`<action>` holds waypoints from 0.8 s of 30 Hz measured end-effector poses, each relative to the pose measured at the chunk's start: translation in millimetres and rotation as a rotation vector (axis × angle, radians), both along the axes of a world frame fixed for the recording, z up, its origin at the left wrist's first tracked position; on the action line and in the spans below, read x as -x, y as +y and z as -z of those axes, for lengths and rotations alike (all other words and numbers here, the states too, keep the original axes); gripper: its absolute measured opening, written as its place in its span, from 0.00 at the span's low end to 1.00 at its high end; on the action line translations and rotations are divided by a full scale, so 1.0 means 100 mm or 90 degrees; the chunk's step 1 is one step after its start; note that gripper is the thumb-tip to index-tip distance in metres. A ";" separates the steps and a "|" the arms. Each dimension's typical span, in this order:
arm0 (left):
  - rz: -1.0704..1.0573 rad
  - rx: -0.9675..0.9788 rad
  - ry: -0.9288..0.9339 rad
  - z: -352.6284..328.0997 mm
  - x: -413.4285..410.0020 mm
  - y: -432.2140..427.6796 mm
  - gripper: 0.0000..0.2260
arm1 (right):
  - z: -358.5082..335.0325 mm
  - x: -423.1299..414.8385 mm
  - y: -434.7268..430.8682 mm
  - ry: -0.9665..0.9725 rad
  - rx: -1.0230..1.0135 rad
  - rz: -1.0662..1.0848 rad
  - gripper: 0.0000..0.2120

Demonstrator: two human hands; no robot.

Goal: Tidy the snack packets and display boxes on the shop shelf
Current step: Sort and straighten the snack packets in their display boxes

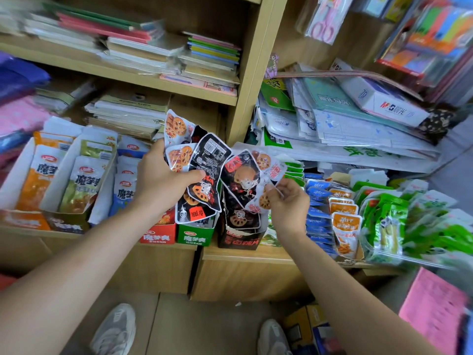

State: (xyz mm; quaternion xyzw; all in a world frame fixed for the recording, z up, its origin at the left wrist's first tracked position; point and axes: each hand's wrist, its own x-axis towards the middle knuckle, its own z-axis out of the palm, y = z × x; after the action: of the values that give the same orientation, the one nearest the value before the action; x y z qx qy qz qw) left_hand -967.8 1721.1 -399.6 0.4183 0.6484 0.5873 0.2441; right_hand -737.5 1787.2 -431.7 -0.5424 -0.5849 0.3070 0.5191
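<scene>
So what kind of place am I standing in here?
Probably a small shop selling stationery and snacks: notebooks stacked on wooden shelves, packaged scissors hanging up, and display boxes full of snack packets.

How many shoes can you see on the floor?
2. The left sneaker is on the floor at lower left; the right sneaker is at lower right. The frame's bottom edge cuts off both.
</scene>
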 end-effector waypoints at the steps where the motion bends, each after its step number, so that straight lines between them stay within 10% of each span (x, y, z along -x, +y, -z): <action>1: -0.007 -0.005 -0.005 0.00 0.00 0.01 0.27 | 0.06 0.07 0.02 -0.033 -0.017 0.028 0.08; 4: -0.022 -0.006 -0.016 0.02 0.03 0.02 0.26 | 0.14 0.19 0.02 -0.140 -0.070 0.041 0.06; 9: -0.024 0.008 0.009 0.01 0.00 0.03 0.24 | 0.06 0.05 0.09 -0.351 -0.043 -0.004 0.39; 24: -0.014 0.040 0.043 0.04 -0.04 0.06 0.26 | -0.08 0.14 0.17 -0.343 -0.076 -0.184 0.40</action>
State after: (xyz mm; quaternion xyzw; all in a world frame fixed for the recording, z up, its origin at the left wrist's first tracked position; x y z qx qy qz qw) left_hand -963.8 1727.5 -404.0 0.4231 0.6788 0.5548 0.2289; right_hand -751.2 1804.1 -423.9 -0.4841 -0.7895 0.1878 0.3272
